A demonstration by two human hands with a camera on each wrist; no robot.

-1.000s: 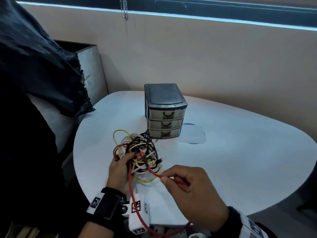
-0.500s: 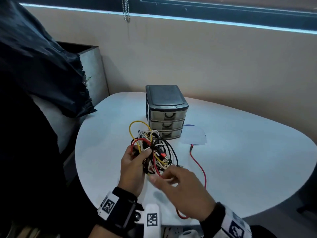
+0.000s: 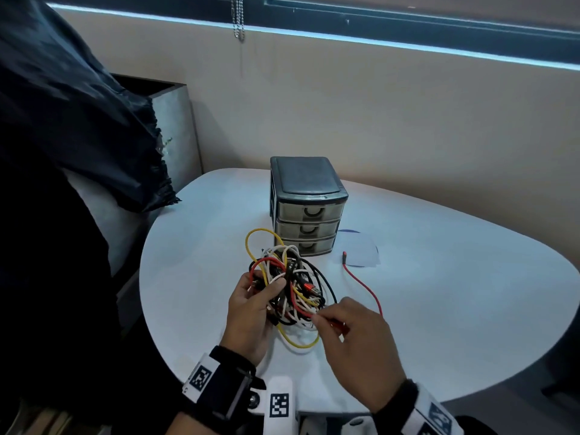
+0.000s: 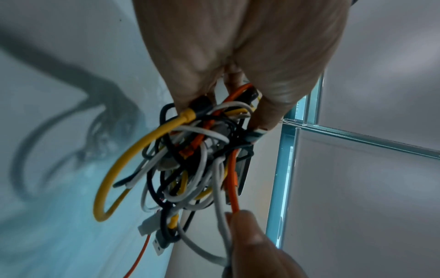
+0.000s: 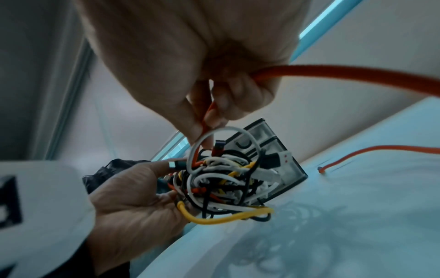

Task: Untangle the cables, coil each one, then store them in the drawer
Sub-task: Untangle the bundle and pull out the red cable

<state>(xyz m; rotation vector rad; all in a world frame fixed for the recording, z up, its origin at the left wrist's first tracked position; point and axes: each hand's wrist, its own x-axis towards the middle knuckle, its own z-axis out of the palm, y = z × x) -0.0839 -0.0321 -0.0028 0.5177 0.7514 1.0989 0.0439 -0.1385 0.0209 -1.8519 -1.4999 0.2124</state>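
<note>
The tangle of cables (image 3: 290, 287) is gripped above the bench (image 3: 439, 309) by the left hand (image 3: 251, 318); the red cable (image 3: 361, 284), apparently only partly freed, is pinched by the right hand (image 3: 357, 343). Nothing is coiled; the drawers (image 3: 306, 229) are closed.

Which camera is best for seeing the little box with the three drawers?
The head view. It shows the whole drawer unit upright on the white table, all three drawers shut. The right wrist view catches only part of its front behind the cable tangle. The left wrist view does not clearly show it.
</note>
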